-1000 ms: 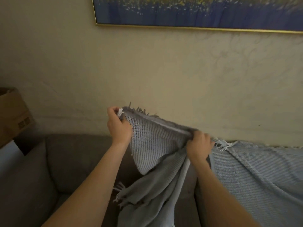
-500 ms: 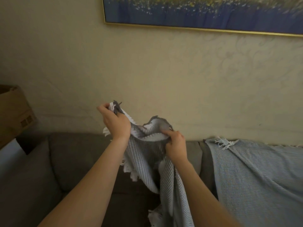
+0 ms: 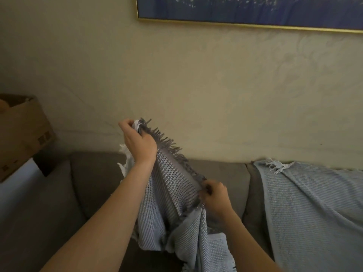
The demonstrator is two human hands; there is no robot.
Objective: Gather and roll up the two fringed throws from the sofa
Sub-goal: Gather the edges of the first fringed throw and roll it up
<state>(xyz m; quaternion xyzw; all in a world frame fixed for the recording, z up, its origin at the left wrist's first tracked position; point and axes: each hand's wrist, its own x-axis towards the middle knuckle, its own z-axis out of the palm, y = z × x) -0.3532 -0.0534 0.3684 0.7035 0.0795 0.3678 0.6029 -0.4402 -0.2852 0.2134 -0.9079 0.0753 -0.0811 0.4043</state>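
Note:
A grey-and-white waffle-weave throw [image 3: 169, 195] with a dark fringe hangs in the air over the sofa. My left hand [image 3: 138, 143] grips its upper corner, raised toward the wall. My right hand [image 3: 215, 199] pinches the fringed edge lower down and to the right. The fringe runs in a slanted line between the two hands, and the rest of the cloth falls in folds below the frame. A second, light blue fringed throw [image 3: 310, 209] lies draped over the sofa's back and seat at the right, untouched.
The grey sofa [image 3: 94, 185] fills the lower view, its backrest against a beige wall. A cardboard box [image 3: 19, 132] stands beside the left armrest. A gold-framed blue picture [image 3: 249, 12] hangs above.
My right hand slid down and right along the fringed edge, pulling it taut from a bunched state. My left hand kept hold of the corner. The view shifted slightly left.

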